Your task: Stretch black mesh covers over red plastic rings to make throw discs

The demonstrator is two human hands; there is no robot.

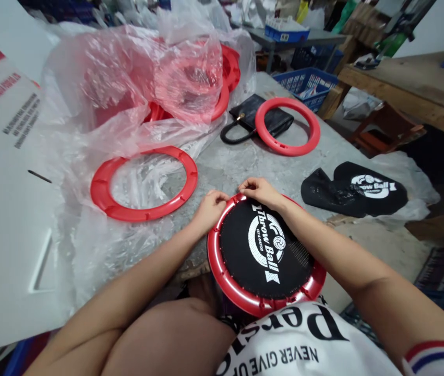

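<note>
A round throw ball disc (241, 250) rests on my lap against the table edge. It has a red plastic rim and a black mesh centre with white "Throw Ball" print. My left hand (211, 210) has its fingers closed at the far-left part of the rim. Just to its right, my right hand (260, 191) pinches at the far side of the rim, fingers bent over the mesh edge. What lies between the fingertips is too small to make out. Beyond my left hand, a loose red ring (143, 214) lies on clear plastic.
Another red ring (315, 128) leans on a black pouch (249, 109). Printed black mesh pieces (339, 190) lie at the right. Plastic-wrapped red rings (190, 78) pile up at the back left. A white carton (6, 209) stands left; a blue basket (303, 78) sits beyond the table (222, 162).
</note>
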